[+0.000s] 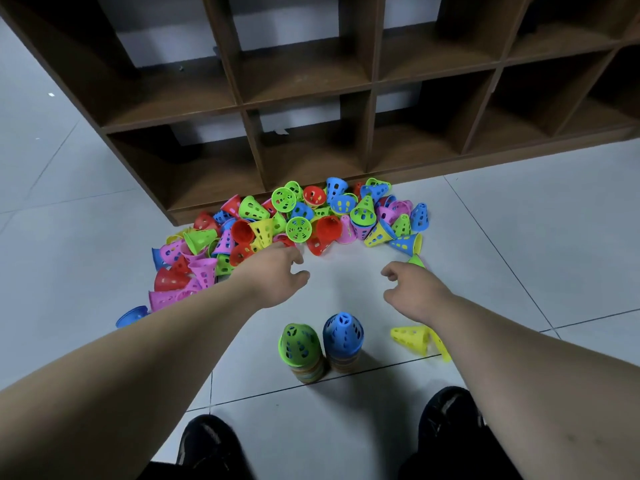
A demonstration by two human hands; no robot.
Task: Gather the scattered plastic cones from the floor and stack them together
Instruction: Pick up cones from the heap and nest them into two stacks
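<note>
In the head view, both bare arms reached forward from the bottom corners toward the middle of the frame. The left hand (277, 273) hung palm-down at the near edge of the pile of cones (294, 223), its fingers loosely curled and apart from the thumb, with nothing held in them. Its fingertips lay just beside a red cone (317, 244) at the pile's edge; whether they touched it could not be told. The right hand (414, 289), a little right of centre, was likewise slack, with the fingers bent, a gap between thumb and forefinger, and nothing in its grasp. A green cone (416, 260) peeked out just behind its knuckles.

The pile spread in a wide arc across the middle of the frame, a jumble of red, green, blue, yellow and pink cones lying against the foot of a dark brown shelf unit (311, 81) that filled the upper part. Below the hands, at lower centre, two upright stacks stood side by side on the pale tiled floor (519, 254): a green-topped stack (300, 346) and a blue-topped stack (343, 336). Two yellow cones (412, 337) lay tipped over under the right forearm. Black shoes (207, 445) showed at the bottom edge.
</note>
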